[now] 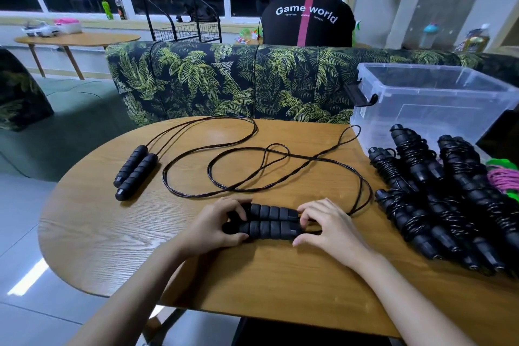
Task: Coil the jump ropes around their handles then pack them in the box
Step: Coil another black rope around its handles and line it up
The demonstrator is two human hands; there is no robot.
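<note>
Left hand (216, 222) is gripping one end of a pair of black handles (269, 222) lying side by side on the surface (126, 239), while the right hand (328, 229) is curling its fingers over the other end, where their cord (276, 144) is trailing off in loose loops. A second rope (136, 173) is lying uncoiled at far left, and a heap of coiled ropes (438, 205) is crowding the right edge, just before the clear box (427, 101).

I see far handles (134, 173) left on the table (252, 275), near handles (266, 222) centre, coiled ropes (438, 205) right, box (432, 98) behind those.
</note>
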